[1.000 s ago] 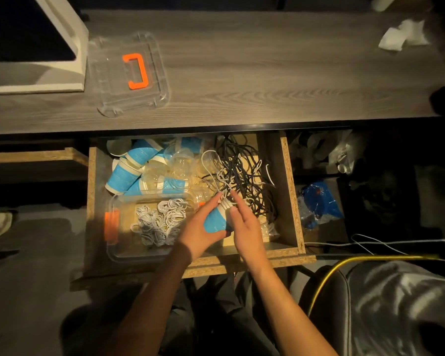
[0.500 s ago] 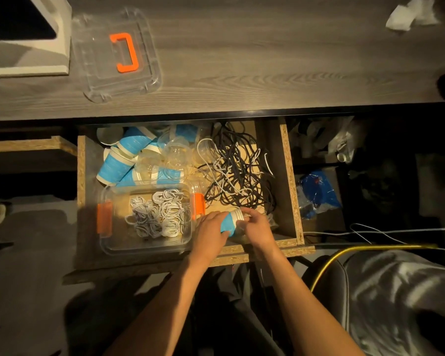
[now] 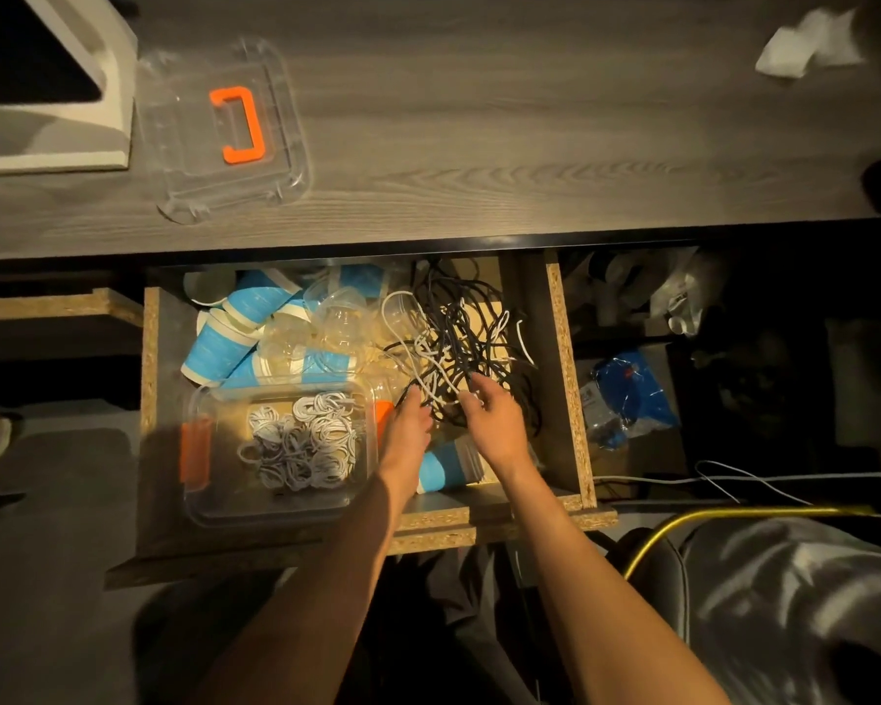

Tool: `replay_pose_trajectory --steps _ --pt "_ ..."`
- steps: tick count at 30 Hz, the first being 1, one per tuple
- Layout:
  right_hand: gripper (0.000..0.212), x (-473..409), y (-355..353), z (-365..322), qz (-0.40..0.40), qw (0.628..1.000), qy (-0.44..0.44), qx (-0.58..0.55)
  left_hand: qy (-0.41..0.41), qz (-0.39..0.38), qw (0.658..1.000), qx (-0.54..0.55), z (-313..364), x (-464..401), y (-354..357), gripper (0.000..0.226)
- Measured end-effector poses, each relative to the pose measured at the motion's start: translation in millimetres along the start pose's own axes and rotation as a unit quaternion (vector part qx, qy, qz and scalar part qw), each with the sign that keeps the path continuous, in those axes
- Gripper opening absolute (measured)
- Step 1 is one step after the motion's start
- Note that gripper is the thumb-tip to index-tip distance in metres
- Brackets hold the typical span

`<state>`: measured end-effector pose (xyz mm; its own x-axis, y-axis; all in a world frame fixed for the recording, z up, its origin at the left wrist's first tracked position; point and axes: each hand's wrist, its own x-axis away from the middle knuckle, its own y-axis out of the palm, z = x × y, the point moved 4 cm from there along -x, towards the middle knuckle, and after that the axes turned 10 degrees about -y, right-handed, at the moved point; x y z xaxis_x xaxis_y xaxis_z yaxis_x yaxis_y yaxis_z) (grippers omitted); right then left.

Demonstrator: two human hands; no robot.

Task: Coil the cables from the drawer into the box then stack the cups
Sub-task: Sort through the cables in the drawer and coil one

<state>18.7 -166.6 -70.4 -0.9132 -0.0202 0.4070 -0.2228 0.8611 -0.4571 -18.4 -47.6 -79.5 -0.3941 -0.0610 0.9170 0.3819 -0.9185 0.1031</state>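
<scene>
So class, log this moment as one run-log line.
stage: coiling cables | left hand, right hand: reaching into tangled black and white cables | clear plastic box: holds coils

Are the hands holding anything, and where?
It cannot be told for sure. The left hand and right hand reach into the tangled cables, fingertips among the strands, with no clear grip showing.

Dim, warm light falls from above onto the open drawer, brightest around the clear box. The floor and right side sink into near black. Faint glare marks the lid on the worktop. Wide-angle bending curves the worktop's edges; both hands look slightly blurred.
</scene>
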Motion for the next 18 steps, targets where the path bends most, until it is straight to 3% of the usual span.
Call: replay_pose_trajectory --steps 2,5,11,14,18 --pt "0.03 -10 7 2 -0.043 0.999 0.009 0.006 -0.021 -0.021 0.999 0.028 2 -5 1 0.057" --pt "0.035 -14 8 2 -0.057 0.998 -0.011 -0.01 -0.007 -0.015 0.999 0.027 11 -5 -2 0.042" --pt "0.026 9 -25 -37 0.068 0.983 -0.067 -0.154 0.03 0.03 0.999 -0.026 34 18 -9 0.033" --pt "0.03 21 -40 -71 0.099 0.972 -0.075 -0.199 0.075 -0.039 0.996 -0.029 54 48 0 0.047" --pt "0.04 37 -58 -131 0.065 0.959 -0.097 -0.26 0.137 -0.122 0.983 -0.004 90 96 17 0.063"
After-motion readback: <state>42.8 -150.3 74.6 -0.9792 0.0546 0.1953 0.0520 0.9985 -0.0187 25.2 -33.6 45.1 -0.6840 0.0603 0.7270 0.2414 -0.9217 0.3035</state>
